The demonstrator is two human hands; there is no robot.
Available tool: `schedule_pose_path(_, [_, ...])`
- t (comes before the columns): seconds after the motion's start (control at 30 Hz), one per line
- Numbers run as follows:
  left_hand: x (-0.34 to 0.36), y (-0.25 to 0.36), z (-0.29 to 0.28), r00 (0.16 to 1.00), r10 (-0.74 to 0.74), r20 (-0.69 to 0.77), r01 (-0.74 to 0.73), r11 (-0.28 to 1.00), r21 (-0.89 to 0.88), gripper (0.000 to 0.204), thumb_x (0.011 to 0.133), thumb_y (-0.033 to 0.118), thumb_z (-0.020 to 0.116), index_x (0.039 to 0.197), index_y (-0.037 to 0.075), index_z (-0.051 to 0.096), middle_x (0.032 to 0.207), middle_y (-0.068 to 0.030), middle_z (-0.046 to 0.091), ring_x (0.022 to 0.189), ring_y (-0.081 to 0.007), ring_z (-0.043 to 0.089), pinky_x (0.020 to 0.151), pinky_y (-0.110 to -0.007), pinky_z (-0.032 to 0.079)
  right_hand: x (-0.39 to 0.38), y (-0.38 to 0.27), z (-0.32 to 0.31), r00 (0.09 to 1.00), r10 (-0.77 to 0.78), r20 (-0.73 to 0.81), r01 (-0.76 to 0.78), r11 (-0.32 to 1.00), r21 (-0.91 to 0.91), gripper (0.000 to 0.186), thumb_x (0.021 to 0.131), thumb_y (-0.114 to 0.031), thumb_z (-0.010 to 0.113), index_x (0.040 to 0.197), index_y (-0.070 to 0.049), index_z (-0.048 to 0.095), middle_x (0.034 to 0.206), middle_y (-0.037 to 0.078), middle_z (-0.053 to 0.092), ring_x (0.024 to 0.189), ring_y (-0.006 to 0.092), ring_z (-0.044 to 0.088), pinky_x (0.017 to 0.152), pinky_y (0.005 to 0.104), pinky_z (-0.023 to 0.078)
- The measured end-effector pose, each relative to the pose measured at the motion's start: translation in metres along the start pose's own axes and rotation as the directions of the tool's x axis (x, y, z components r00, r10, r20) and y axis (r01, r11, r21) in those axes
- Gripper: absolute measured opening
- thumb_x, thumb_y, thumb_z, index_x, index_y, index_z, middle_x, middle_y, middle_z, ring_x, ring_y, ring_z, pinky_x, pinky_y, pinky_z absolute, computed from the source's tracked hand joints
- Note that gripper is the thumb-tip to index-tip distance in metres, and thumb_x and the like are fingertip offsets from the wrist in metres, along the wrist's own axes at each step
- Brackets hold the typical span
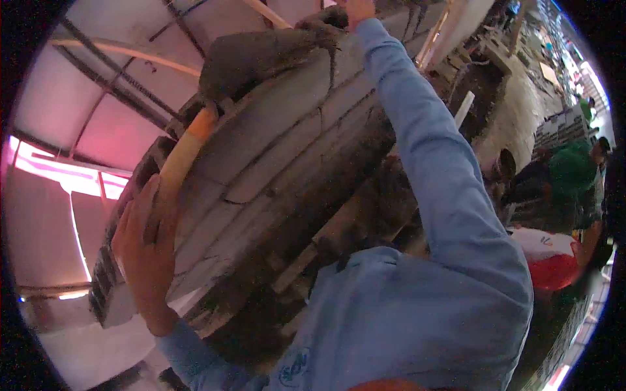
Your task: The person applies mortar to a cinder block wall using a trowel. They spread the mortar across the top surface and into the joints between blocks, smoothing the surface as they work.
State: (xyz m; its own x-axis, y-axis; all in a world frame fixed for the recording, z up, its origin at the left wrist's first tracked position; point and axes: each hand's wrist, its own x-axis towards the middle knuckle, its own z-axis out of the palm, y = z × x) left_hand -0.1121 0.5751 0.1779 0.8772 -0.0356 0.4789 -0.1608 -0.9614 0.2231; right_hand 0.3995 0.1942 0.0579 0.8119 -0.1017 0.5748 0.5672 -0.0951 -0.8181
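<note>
My left hand (147, 241) is closed around the pale yellow handle (179, 163) of a hand tool, beside the left part of a grey block wall (280, 143). The handle turns orange toward its far end, where a dark head meets the top of the wall; I cannot make out the head's shape. A large dark grey-brown mass (261, 62) lies along the wall top, past the tool. My right arm reaches far forward over the wall. At the upper edge, my right hand (360, 10) is partly cut off near the wall top, its fingers unclear.
Roof sheets on dark beams (98, 85) rise behind the wall. Loose timber (465, 109) and a round dark container (502, 166) stand to the right. Farther right are a person in green (574, 169) and another in white and red (551, 257).
</note>
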Motion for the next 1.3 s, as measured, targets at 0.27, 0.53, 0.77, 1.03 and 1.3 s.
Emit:
schedule_pose_path(0.27, [0.043, -0.018, 0.034, 0.989, 0.113, 0.097, -0.115, 0.993, 0.007, 0.042, 0.087, 0.015, 0.070, 0.127, 0.007, 0.062, 0.116, -0.0186, 0.067, 0.104, -0.0305, 0.067, 0.090, -0.040, 0.052, -0.183, -0.011, -0.063, 0.958, -0.007, -0.287, -0.132, 0.877, -0.463, 0.028, 0.092, -0.033, 0.065, 0.100, -0.007, 0.072, 0.093, 0.011, 0.073, 0.080, 0.0175, 0.068, 0.072, 0.0337, 0.053])
schedule_pose_path(0.53, [0.041, -0.025, 0.050, 0.997, -0.074, 0.032, 0.077, 0.990, -0.115, 0.042, 0.091, 0.014, 0.067, 0.130, 0.004, 0.058, 0.109, -0.0136, 0.069, 0.091, -0.0220, 0.068, 0.082, -0.035, 0.053, -0.202, -0.052, 0.005, 0.967, 0.150, -0.205, -0.245, 0.765, -0.596, 0.042, 0.092, -0.052, 0.055, 0.101, -0.014, 0.071, 0.097, 0.014, 0.072, 0.092, 0.0370, 0.067, 0.080, 0.0466, 0.053])
schedule_pose_path(0.77, [-0.015, -0.029, 0.109, 0.946, -0.320, -0.052, 0.166, 0.616, -0.770, 0.046, 0.091, 0.022, 0.068, 0.130, 0.002, 0.054, 0.101, -0.0081, 0.065, 0.079, -0.0181, 0.062, 0.069, -0.033, 0.053, -0.150, -0.093, 0.022, 0.998, 0.018, 0.061, 0.049, 0.400, -0.915, 0.039, 0.095, -0.044, 0.047, 0.097, -0.014, 0.071, 0.099, 0.013, 0.072, 0.093, 0.0331, 0.068, 0.083, 0.0512, 0.049])
schedule_pose_path(1.03, [-0.021, 0.042, 0.161, 0.902, -0.109, 0.418, 0.432, 0.275, -0.859, 0.058, 0.080, 0.018, 0.072, 0.132, 0.002, 0.049, 0.103, -0.0078, 0.061, 0.082, -0.0177, 0.060, 0.066, -0.032, 0.054, -0.195, -0.117, -0.026, 0.976, -0.109, -0.187, -0.070, 0.658, -0.750, 0.035, 0.092, -0.042, 0.054, 0.095, -0.011, 0.070, 0.095, 0.009, 0.072, 0.091, 0.0333, 0.067, 0.081, 0.0464, 0.051])
schedule_pose_path(1.3, [0.001, 0.148, 0.272, 0.712, 0.062, 0.699, 0.319, 0.859, -0.401, 0.045, 0.090, 0.034, 0.069, 0.117, 0.000, 0.055, 0.088, -0.0115, 0.064, 0.080, -0.0197, 0.060, 0.066, -0.033, 0.048, -0.588, 0.068, -0.192, 0.582, 0.696, -0.420, -0.800, 0.399, -0.448, 0.042, 0.088, -0.047, 0.058, 0.110, -0.013, 0.069, 0.107, 0.015, 0.070, 0.099, 0.0375, 0.066, 0.089, 0.0450, 0.052])
